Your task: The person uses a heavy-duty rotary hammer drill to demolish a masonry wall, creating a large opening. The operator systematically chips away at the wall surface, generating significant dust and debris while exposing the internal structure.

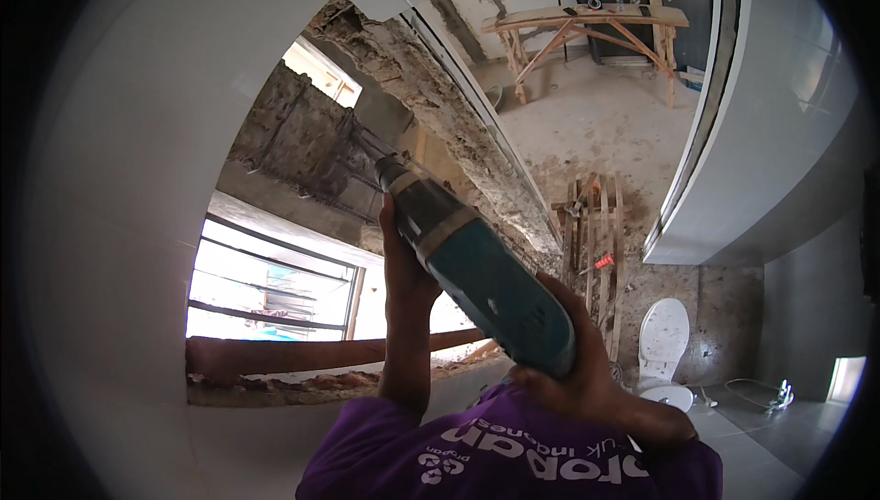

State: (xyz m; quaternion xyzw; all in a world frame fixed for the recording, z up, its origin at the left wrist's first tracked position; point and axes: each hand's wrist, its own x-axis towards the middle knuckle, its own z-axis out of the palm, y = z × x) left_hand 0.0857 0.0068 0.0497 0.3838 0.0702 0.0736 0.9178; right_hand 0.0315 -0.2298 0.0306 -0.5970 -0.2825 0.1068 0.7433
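I hold a teal and black rotary hammer (495,289) across the middle of the view, its nose pointing up and to the left. My left hand (401,248) is closed around the left side of its dark front housing; part of the fingers is hidden behind the tool. At the rear end, my right hand (579,367) grips the tool, its fingers partly covered by the body. The thin bit (367,144) reaches the edge of a rough, broken concrete block (293,124); whether the tip touches it I cannot tell.
Chipped masonry (440,106) runs along the opening. A barred window (270,285) lies left, above a brown beam (302,353). A wooden ladder-like frame (596,262) stands at right, near a white toilet (665,335). A wooden trestle bench (587,19) is at the back.
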